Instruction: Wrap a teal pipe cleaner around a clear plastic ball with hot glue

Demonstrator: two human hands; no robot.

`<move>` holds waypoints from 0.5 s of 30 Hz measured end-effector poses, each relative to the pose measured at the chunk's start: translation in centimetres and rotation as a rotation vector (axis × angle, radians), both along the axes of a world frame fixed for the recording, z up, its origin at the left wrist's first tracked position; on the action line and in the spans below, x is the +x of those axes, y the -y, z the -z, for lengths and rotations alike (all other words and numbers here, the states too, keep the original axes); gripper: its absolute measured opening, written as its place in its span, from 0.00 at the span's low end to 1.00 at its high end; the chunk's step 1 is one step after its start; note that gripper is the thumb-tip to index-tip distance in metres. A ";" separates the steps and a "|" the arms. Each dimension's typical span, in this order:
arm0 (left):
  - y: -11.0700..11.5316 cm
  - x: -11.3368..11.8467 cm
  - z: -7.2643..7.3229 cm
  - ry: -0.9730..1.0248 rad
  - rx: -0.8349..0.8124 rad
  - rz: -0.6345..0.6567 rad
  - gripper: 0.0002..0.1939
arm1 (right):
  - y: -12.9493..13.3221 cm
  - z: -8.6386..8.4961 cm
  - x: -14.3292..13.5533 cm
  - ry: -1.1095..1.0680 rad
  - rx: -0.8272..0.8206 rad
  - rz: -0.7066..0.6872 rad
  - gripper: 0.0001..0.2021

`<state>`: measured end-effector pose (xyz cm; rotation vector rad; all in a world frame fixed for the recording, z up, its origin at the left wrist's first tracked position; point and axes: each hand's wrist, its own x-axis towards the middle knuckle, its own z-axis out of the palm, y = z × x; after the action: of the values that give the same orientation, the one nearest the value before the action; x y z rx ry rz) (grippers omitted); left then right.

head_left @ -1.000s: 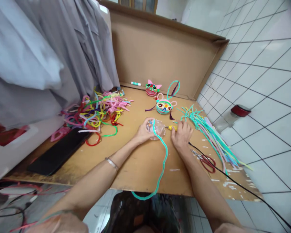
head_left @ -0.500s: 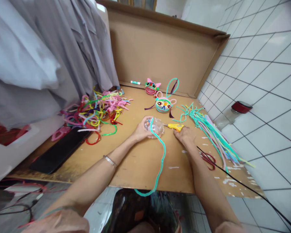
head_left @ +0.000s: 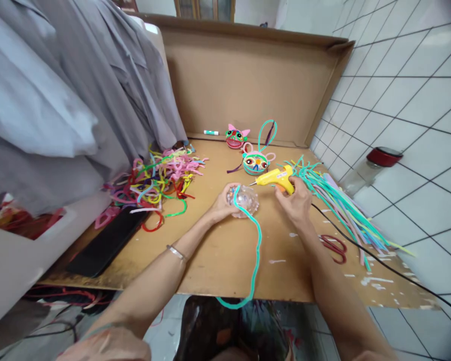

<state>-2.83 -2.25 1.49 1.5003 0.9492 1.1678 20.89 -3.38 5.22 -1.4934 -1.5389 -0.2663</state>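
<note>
My left hand (head_left: 224, 204) grips a clear, bumpy plastic ball (head_left: 249, 199) from its left side. A turquoise pipe cleaner (head_left: 259, 240) runs over the ball's front and trails down past the table's near edge. In my right hand (head_left: 296, 199) is a yellow hot glue gun (head_left: 277, 177), my fingers wrapped round its handle. Its nozzle points left, just above and to the right of the ball, apart from it. Behind the ball stand two decorated animal-face balls, one with pink ring ears (head_left: 255, 163) and a smaller red one (head_left: 235, 138).
A tangled heap of coloured pipe cleaners (head_left: 161, 175) and a black phone-like slab (head_left: 107, 243) lie left. On the right are straight pipe cleaners (head_left: 346, 210), red-handled scissors (head_left: 334, 248), a black cord and a red-lidded jar (head_left: 374, 168). Cardboard (head_left: 244, 85) stands behind, near a marker (head_left: 211, 133).
My right hand has raised the glue gun and turned it more upright; its nozzle has moved up from beside the ball. My left hand still holds the ball. The view has shifted slightly.
</note>
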 end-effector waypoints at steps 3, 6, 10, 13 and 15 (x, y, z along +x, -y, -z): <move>-0.1 -0.1 0.1 0.015 -0.018 0.022 0.44 | 0.3 0.1 -0.6 0.049 0.114 -0.092 0.16; -0.1 0.0 0.2 0.032 -0.012 0.021 0.43 | 0.5 0.2 -1.0 0.090 0.161 -0.123 0.14; -0.1 0.0 0.2 0.033 -0.005 0.017 0.42 | 0.7 0.5 -1.2 0.110 0.179 -0.161 0.14; 0.0 0.0 0.2 0.010 0.004 0.013 0.43 | 0.9 0.8 -1.5 0.106 0.161 -0.170 0.14; 0.0 0.0 0.2 -0.003 0.011 0.011 0.43 | 1.0 0.9 -1.7 0.097 0.152 -0.144 0.14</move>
<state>-2.81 -2.30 1.31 1.5150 0.9370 1.1649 19.16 -4.33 4.31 -1.2604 -1.6563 -0.3670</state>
